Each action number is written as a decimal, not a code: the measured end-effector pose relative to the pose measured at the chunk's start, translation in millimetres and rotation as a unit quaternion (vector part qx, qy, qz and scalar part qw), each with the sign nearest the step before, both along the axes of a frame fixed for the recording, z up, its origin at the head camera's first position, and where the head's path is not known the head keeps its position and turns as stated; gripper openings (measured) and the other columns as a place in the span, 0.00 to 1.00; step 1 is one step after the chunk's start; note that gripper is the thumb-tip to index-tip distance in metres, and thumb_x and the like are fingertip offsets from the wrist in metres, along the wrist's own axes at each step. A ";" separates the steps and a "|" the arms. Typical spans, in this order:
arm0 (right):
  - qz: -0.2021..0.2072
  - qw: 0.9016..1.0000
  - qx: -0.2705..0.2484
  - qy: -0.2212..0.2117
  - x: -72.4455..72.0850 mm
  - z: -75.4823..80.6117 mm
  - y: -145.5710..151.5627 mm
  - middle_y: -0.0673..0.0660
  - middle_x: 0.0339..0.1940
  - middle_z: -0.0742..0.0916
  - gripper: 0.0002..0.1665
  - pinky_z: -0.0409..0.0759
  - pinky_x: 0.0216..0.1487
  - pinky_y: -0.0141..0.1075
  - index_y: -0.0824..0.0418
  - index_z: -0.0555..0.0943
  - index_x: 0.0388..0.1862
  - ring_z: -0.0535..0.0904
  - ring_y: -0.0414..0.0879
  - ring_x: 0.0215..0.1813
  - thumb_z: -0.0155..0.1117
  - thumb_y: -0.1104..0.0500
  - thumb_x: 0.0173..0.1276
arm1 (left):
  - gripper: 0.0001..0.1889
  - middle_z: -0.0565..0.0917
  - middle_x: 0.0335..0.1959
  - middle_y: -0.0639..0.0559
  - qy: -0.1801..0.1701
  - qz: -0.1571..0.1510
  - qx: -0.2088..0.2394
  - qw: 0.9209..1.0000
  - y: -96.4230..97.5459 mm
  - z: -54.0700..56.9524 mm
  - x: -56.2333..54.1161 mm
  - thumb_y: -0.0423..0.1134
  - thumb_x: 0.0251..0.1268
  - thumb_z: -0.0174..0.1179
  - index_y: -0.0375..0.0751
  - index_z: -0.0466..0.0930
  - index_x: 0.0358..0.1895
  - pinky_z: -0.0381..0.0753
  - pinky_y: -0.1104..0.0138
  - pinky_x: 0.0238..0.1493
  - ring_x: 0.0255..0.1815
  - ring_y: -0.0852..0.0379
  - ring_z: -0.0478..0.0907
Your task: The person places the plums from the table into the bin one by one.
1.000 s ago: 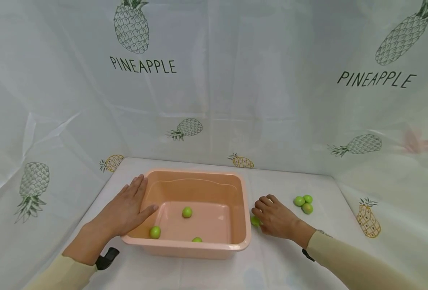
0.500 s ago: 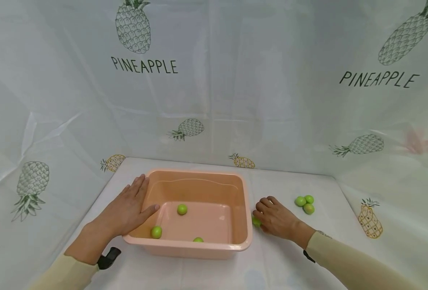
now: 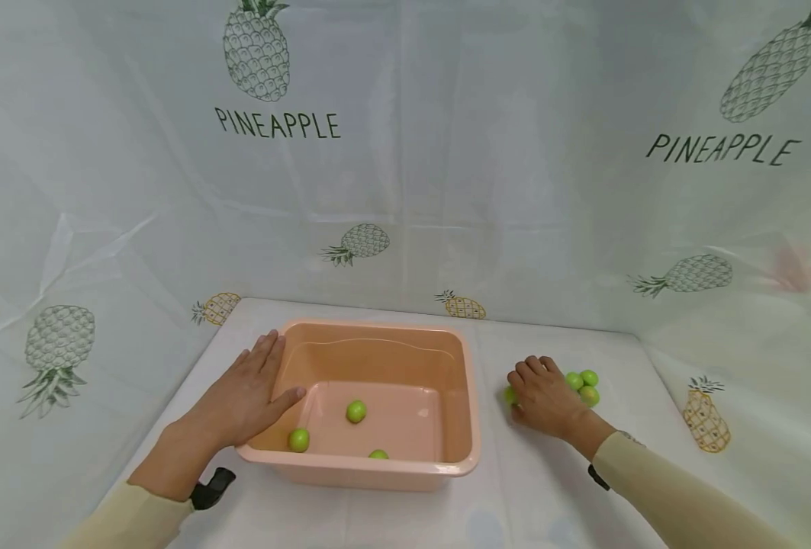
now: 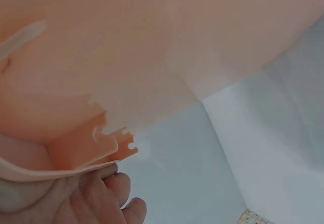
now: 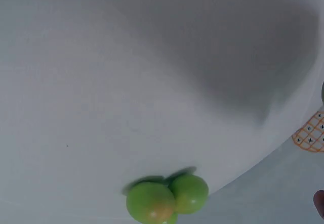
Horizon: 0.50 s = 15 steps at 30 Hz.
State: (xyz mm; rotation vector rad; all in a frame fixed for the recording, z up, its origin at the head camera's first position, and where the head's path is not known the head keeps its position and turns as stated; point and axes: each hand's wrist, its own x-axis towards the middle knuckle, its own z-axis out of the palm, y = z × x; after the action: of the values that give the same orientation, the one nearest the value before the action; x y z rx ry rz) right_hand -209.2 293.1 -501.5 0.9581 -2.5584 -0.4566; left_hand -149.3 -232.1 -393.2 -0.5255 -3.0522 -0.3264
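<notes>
My left hand (image 3: 240, 400) lies with straight fingers along the left rim of a peach plastic basin (image 3: 378, 479), thumb over its inner side. The left wrist view shows fingertips (image 4: 117, 188) against the underside of the rim. To the right of the basin, my right hand (image 3: 545, 400) has curled fingers around a small round green fruit (image 3: 510, 396), mostly hidden by the hand. Beyond that hand sits a cluster of similar green fruits (image 3: 589, 396), one with an orange blush in the right wrist view. Inside the basin lie three green fruits (image 3: 355, 412), apart from each other.
A white cloth (image 3: 501, 503) covers the table. Behind and at both sides hangs a pale sheet (image 3: 481, 191) printed with pineapples. The basin's raised right wall (image 3: 470, 396) stands between my right hand and the fruits inside.
My right hand has moved right and away from the basin, the green fruit with it, closer to the cluster. One fruit in the basin rolled left, then back. My left hand stays put.
</notes>
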 end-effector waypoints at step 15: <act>-0.011 0.998 -0.020 0.053 -12.6 32.0 0.7 0.57 0.35 0.78 0.28 0.78 0.49 0.50 0.63 0.75 0.39 0.73 0.55 0.42 0.74 0.43 0.56 | 0.49 0.53 0.84 0.25 0.006 0.002 -0.006 1.000 0.9 1.4 1.5 0.62 0.79 0.52 0.20 0.51 0.81 0.56 0.37 0.82 0.85 0.28 0.51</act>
State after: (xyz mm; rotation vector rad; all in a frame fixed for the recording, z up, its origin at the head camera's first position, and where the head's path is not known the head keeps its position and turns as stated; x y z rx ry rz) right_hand -221.8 293.8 -469.6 0.8689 -2.4764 -0.4493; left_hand -147.8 -231.1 -391.8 -0.5191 -3.0447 -0.3041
